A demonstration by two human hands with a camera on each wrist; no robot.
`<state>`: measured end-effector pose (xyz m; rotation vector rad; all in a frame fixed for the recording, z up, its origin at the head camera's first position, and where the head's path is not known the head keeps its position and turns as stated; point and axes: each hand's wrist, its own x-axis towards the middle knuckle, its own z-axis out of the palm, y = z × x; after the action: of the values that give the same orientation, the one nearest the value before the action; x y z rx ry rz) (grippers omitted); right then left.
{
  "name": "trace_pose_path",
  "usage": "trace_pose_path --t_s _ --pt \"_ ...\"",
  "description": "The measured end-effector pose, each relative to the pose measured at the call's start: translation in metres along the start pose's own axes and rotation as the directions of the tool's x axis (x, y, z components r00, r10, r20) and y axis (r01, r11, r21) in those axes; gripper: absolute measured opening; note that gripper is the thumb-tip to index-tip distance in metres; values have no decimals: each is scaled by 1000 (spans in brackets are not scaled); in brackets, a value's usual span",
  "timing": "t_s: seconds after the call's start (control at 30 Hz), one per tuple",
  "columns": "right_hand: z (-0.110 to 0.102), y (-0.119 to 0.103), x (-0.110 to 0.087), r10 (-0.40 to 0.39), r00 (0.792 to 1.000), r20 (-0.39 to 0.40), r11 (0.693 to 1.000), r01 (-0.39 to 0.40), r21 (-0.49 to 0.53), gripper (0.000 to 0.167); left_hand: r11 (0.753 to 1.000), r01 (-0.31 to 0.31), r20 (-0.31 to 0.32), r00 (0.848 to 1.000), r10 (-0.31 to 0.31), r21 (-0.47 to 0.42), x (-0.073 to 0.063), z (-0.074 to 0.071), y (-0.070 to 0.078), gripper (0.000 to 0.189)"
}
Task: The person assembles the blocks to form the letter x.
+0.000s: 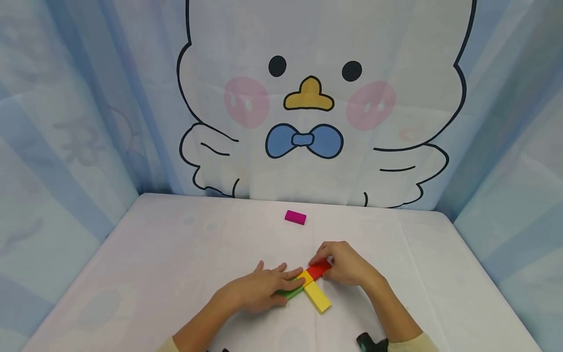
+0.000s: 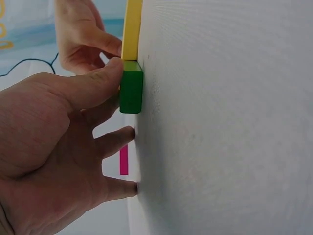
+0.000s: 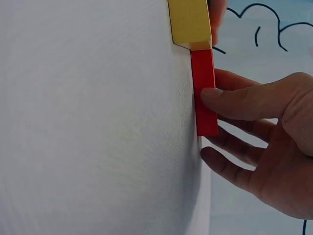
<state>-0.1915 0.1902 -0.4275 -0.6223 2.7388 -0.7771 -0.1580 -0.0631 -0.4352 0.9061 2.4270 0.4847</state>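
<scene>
Several coloured blocks lie joined on the white table. My left hand (image 1: pixel 262 288) holds the green block (image 1: pixel 293 293) between thumb and index finger, its other fingers spread; a fingertip reaches the orange-yellow block (image 1: pixel 305 277). In the left wrist view, the thumb presses by the top edge of the green block (image 2: pixel 131 90). My right hand (image 1: pixel 347 264) pinches the red block (image 1: pixel 318 269), whose end meets the orange-yellow one. The right wrist view shows the thumb on the side of the red block (image 3: pixel 205 117). A longer yellow block (image 1: pixel 317 297) extends toward me, untouched.
A magenta block (image 1: pixel 295 217) lies alone near the back of the white table (image 1: pixel 198 234). Behind stands a curtain (image 1: pixel 308 181) with a cartoon bird. A dark object (image 1: pixel 371 343) sits at my right wrist, partly cut off by the frame.
</scene>
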Motion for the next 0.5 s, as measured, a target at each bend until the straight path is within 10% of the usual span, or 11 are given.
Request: trace_pose_path --t_s 0.5 --pt "-2 -3 -2 14 1000 0 1000 -14 10 33 1000 -9 2 1000 9 14 0 0 -2 60"
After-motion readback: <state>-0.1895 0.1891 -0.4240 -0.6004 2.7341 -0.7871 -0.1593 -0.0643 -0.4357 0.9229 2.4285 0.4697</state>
